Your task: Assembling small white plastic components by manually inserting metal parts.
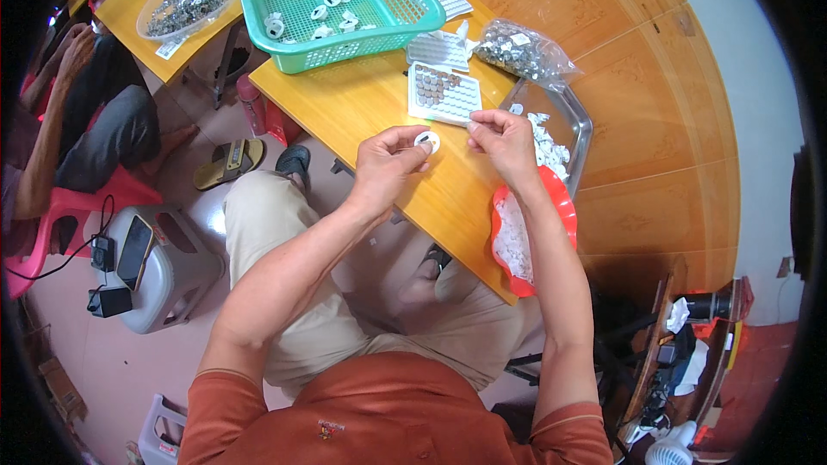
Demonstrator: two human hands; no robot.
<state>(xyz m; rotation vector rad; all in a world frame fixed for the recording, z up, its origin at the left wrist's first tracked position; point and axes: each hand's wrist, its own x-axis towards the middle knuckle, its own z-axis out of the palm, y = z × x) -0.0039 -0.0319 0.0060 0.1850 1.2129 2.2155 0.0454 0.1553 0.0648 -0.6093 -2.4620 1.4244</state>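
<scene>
My left hand (384, 168) pinches a small round white plastic part (430, 137) with a dark spot at its middle, held above the yellow table (345, 108). To its right, my right hand (506, 145) has thumb and fingertips closed together near the corner of a white tray. What those fingertips hold, if anything, is too small to make out. The white tray (461, 103) has rows of pockets, and small brownish-grey pieces (431, 84) fill part of it. Below my right forearm, a red scalloped bowl (564, 198) contains small translucent white pieces (512, 237).
A green plastic basket (345, 50) with white parts stands at the far left of the table. A clear bag of metal pieces (521, 47) and a metal tray (583, 133) with white parts lie along the right. Another person (112, 129) sits left, beside a grey stool (177, 271).
</scene>
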